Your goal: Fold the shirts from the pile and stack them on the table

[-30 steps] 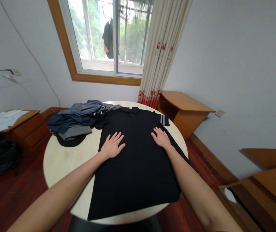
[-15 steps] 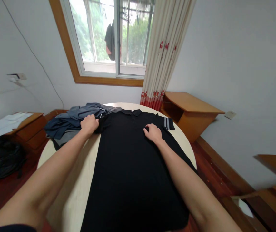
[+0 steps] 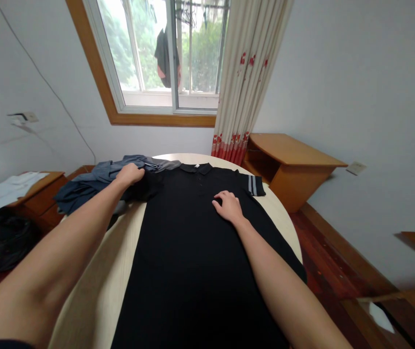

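A black polo shirt (image 3: 189,252) lies spread, front up, on a pale round table (image 3: 120,261); its collar (image 3: 195,168), with a small white label (image 3: 197,166) inside, points away from the person, and its lower end runs out of view at the bottom; the left hand (image 3: 130,174) has its fingers curled on the end of the left-side sleeve (image 3: 151,184), beside a pile of grey and navy clothes (image 3: 84,189), though the exact pinch is hidden; the right hand (image 3: 228,206) is palm down over the chest of the shirt, fingers slightly bent and loosely parted, gripping nothing visible; the right-side sleeve (image 3: 260,186) stretches out flat near the table's edge, with 2 grey stripes (image 3: 252,185) by its cuff; beyond the table are a sliding window (image 3: 200,58), 1 cream curtain (image 3: 249,72) with red flowers, and a wooden desk (image 3: 295,150); at left, papers (image 3: 9,189) lie on a wooden nightstand (image 3: 53,194), with a black backpack (image 3: 7,242) just below.
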Demonstrator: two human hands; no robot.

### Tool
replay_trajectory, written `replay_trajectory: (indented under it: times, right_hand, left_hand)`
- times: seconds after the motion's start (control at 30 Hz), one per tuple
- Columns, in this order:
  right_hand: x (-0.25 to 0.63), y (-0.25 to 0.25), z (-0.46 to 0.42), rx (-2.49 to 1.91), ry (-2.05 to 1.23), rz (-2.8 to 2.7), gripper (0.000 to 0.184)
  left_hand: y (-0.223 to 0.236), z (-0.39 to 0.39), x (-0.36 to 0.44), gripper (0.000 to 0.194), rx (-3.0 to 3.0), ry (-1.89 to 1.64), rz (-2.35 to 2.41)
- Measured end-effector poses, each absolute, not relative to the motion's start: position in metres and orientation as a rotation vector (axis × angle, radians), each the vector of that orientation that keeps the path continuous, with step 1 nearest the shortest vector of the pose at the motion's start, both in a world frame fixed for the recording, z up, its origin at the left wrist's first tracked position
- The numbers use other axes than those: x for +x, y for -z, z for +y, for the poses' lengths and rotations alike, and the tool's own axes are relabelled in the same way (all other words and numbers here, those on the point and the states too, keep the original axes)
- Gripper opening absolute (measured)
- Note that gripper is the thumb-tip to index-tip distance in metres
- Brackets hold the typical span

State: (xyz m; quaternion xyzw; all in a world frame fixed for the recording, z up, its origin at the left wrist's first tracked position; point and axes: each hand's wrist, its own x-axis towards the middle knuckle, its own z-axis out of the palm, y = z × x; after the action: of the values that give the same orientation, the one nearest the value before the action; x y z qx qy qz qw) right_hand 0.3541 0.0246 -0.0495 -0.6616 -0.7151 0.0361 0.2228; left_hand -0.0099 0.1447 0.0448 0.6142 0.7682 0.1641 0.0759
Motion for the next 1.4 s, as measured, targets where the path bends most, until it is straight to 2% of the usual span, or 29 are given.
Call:
replay_trajectory:
  times: [0.1, 0.23, 0.37, 0.5, 0.77, 0.87, 1.17, 1.4]
  right_hand:
    - [0.354, 0.049, 0.024, -1.827, -0.120, -1.976, 0.026]
    - [0.355, 0.047, 0.023, -1.817, -0.140, -1.987, 0.027]
    - [0.355, 0.047, 0.023, -1.809, -0.154, -1.990, 0.027]
    - [0.356, 0.046, 0.023, -1.808, -0.160, -1.984, 0.027]
    - [0.357, 0.045, 0.023, -1.804, -0.199, -1.982, 0.027]
    - [0.357, 0.045, 0.023, -1.804, -0.210, -1.972, 0.027]
    - [0.357, 0.052, 0.025, -1.782, -0.186, -1.928, 0.024]
    - [0.359, 0.057, 0.017, -1.793, -0.225, -1.913, 0.031]
  left_hand:
    - [-0.055, 0.150, 0.007, 0.030, 1.813, -0.582, 2.246]
    - [-0.049, 0.157, 0.041, 0.034, 1.783, -0.681, 1.947]
    - [-0.024, 0.166, 0.060, 0.045, 1.934, -0.519, 1.916]
    - [0.005, 0.172, 0.059, 0.038, 2.093, -0.430, 2.056]
    - [0.057, 0.187, 0.062, 0.069, 2.287, -0.162, 2.051]
    - [0.059, 0.195, 0.062, 0.073, 2.303, -0.082, 2.059]
    - [0.059, 0.191, 0.073, 0.070, 2.370, -0.140, 1.999]
    - [0.061, 0.186, 0.069, 0.073, 2.326, -0.112, 2.033]
